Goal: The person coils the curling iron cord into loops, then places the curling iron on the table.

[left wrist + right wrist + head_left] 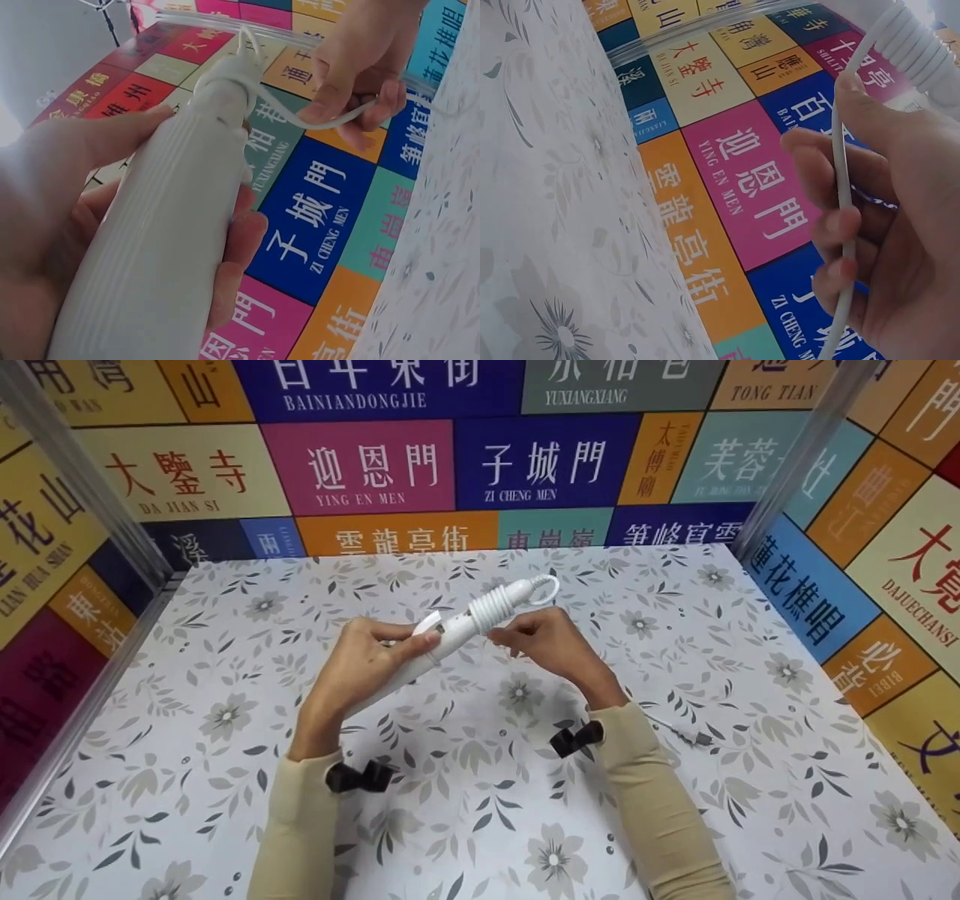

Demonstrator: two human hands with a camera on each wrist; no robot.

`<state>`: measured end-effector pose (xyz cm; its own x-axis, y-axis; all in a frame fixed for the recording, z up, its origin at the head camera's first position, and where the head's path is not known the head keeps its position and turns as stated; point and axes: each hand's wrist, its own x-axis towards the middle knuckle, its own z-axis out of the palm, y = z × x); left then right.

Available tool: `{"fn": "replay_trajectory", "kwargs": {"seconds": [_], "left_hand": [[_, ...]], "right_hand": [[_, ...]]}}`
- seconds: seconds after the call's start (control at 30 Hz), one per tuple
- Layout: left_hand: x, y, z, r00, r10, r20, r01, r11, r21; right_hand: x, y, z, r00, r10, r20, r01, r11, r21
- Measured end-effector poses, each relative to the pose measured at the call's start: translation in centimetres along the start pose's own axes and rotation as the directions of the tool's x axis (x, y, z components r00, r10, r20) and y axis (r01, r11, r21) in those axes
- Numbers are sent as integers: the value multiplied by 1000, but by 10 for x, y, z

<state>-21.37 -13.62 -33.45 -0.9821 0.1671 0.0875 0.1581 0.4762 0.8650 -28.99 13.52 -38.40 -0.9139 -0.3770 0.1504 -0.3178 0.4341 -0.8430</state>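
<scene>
A white, long-bodied hair iron (454, 631) is tilted above the table, its swivel end up and to the right. Several turns of its white power cord (493, 607) wrap that end, and a small loop stands out at the tip. My left hand (367, 656) grips the body, thumb on top; the left wrist view shows the ribbed white casing (161, 202) between thumb and fingers. Just below the coils, my right hand (551, 641) holds the loose part of the cord. In the right wrist view this cord (841, 161) runs down past the thumb and across the curled fingers.
The cord's plug (701, 739) lies on the flower-patterned table (262, 810), right of the right forearm. Colourful panels with printed characters (360, 465) stand along the back and both sides, with clear corner posts (795, 450).
</scene>
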Motion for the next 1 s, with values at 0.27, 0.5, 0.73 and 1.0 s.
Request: {"fn": "replay_trajectory", "kwargs": {"seconds": [0.27, 0.5, 0.73, 1.0], "left_hand": [[-4, -1, 0, 976, 91, 196, -114, 988, 106], [-3, -4, 5, 963, 82, 258, -116, 986, 121], [-2, -7, 11, 951, 65, 302, -124, 976, 180], [2, -7, 22, 952, 22, 305, -96, 968, 231]], "right_hand": [[-2, -3, -2, 983, -166, -74, 163, 986, -43], [-3, -10, -11, 999, 31, -15, -31, 1000, -6], [-5, -5, -17, 997, -73, 26, 74, 997, -21], [-9, -15, -11, 981, -194, 10, 194, 977, -91]]}}
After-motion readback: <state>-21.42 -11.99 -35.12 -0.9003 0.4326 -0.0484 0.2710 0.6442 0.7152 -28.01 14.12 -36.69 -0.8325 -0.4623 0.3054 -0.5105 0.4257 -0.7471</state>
